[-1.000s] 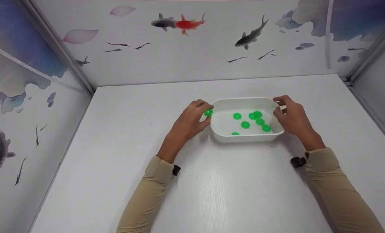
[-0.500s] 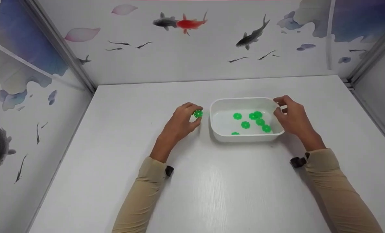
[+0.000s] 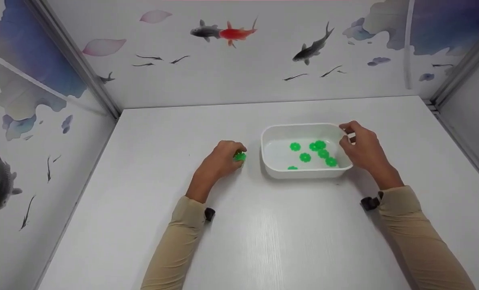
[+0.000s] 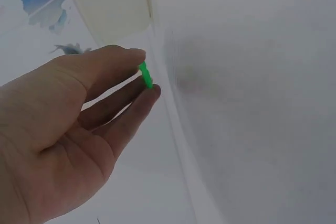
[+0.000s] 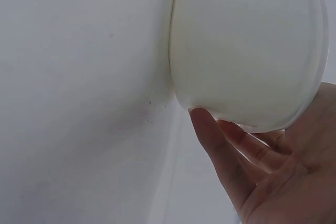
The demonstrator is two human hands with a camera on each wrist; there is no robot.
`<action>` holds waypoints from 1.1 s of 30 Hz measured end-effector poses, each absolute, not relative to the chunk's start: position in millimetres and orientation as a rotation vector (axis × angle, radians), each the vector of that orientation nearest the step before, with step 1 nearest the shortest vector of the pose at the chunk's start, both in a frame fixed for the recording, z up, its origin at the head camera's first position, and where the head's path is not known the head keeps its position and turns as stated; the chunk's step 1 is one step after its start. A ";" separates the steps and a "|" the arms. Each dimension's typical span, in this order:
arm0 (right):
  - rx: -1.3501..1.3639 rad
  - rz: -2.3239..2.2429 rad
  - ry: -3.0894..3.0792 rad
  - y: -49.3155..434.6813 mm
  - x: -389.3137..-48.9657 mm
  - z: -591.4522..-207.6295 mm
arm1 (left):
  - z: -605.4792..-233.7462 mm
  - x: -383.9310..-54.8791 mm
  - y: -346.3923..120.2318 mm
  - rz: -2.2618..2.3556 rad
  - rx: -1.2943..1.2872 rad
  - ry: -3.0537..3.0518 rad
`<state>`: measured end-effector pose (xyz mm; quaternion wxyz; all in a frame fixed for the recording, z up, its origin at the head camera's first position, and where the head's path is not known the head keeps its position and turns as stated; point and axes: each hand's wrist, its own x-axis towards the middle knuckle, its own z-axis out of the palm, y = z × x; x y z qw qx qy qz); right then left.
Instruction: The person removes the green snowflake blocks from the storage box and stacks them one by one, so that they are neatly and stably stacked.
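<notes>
Item: one green disc, scalloped at the edge, located over the table just outside the tub's left end. The left hand pinches it between thumb and fingertips; the left wrist view shows it edge-on, thin, so a pinch presumably suits it better than a palm hold. Whether it touches the tabletop cannot be told.

Item: one white tub, oblong, rounded at the corners, standing upright on the table. The right hand grips its right end at the rim, fingertips against the outer wall, probably to steady it. Exact thumb placement is unclear.

Item: seven loose discs visible inside the tub, green and matching. Four form a cluster towards the right, some overlapping; two lie apart near the middle; one is partly hidden by the near wall. The uneven scatter suggests no deliberate arrangement.

Item: two tan sleeves, with dark wrist fittings.

Item: back panel, printed with fish.
</notes>
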<state>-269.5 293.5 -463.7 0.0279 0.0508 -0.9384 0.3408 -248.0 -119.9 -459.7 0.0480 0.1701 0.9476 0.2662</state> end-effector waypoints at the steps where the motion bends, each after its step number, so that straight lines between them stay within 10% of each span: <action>1: 0.159 1.050 -2.894 293.3 -269.6 -463.7 | -460.1 -248.1 -120.5 0.809 0.514 2.881; 33: 0.180 1.042 -2.881 291.9 -268.2 -462.2 | -460.9 -246.1 -124.4 0.631 0.463 2.957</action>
